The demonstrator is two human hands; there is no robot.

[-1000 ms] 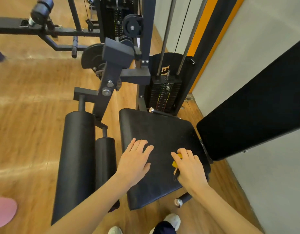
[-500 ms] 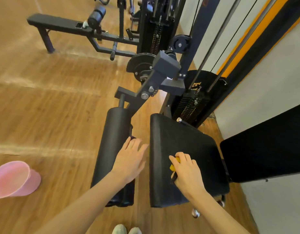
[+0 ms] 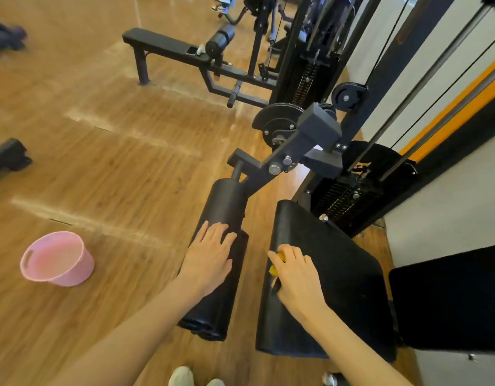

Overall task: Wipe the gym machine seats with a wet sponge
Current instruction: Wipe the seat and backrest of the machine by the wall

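Head view is showing the right hand (image 3: 298, 277) pressing the yellow sponge (image 3: 277, 264), its grip curled around it, on the seat (image 3: 335, 274) near its left edge, while the left hand (image 3: 208, 257), grip relaxed flat, is resting on the roller pad (image 3: 227, 201), probably for balance.

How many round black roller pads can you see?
3. Two lie side by side beside the seat: the big roller pad under the left hand, and a thinner roller pad right beside it. A small roller pad sits on the far bench. More may be hidden.
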